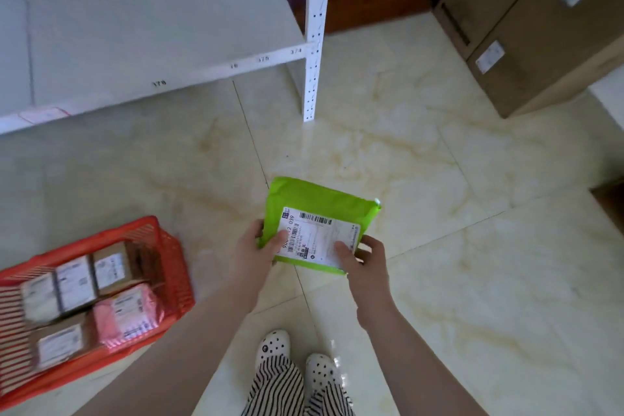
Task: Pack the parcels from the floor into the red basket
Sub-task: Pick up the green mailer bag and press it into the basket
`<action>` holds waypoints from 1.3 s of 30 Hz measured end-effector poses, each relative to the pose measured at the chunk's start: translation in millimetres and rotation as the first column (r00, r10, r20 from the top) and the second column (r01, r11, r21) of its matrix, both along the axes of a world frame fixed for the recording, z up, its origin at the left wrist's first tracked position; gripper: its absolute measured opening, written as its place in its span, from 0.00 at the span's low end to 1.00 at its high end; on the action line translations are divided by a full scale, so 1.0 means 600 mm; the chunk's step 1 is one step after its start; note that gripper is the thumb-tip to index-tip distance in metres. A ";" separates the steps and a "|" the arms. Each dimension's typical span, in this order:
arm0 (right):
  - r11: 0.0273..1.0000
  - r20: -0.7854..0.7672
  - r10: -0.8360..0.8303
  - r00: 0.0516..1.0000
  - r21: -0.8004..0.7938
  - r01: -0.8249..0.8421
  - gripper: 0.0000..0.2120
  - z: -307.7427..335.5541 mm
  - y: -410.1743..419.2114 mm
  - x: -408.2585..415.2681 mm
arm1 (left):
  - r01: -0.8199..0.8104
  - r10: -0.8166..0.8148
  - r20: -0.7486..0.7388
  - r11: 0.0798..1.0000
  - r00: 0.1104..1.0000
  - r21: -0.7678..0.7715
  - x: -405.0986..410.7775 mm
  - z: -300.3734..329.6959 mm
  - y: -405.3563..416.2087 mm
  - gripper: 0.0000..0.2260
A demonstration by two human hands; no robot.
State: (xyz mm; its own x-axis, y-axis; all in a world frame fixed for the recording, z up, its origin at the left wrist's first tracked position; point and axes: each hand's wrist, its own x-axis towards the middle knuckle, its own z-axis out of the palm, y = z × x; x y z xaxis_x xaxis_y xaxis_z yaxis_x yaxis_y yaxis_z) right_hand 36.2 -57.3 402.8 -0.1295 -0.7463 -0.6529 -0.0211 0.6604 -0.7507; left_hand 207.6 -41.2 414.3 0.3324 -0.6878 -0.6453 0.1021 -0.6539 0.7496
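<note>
I hold a bright green soft parcel (314, 201) with a white shipping label in front of me, above the tiled floor. My left hand (251, 253) grips its lower left edge, thumb on the label. On the lower right corner my right hand (366, 265) has its grip. The red basket (153, 233) stands on the floor at the lower left, to the left of my left arm. Inside it lie several small brown boxes with white labels (109, 265) and a pink soft parcel (126, 314).
A white metal shelf unit (162, 34) fills the upper left, its perforated post (312, 78) standing on the floor ahead. Large cardboard boxes (547, 30) stand at the upper right. My feet in white spotted shoes (273, 346) are at the bottom centre.
</note>
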 end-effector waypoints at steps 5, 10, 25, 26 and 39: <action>0.999 0.127 0.025 0.992 -0.030 -0.021 0.09 0.170 -0.002 -0.011 | -0.096 0.078 -0.182 0.991 0.980 -0.096 -0.014 0.190 0.014 0.06; 0.997 0.327 0.078 0.942 -0.018 -0.077 0.07 0.303 0.008 0.007 | -0.291 0.256 -0.238 0.948 0.937 -0.125 0.000 0.312 0.060 0.19; 0.905 0.399 0.417 0.817 -0.099 -0.414 0.06 0.420 0.105 0.256 | -0.622 0.519 -0.425 0.769 0.742 -0.148 0.224 0.408 0.264 0.07; 0.890 0.397 0.446 0.802 -0.100 -0.445 0.06 0.420 0.122 0.285 | -0.639 0.536 -0.433 0.758 0.725 -0.132 0.253 0.409 0.285 0.09; 0.860 0.322 0.461 0.827 0.070 -0.506 0.14 0.387 0.360 0.681 | -0.661 0.613 -0.313 0.747 0.725 -0.068 0.612 0.378 0.555 0.13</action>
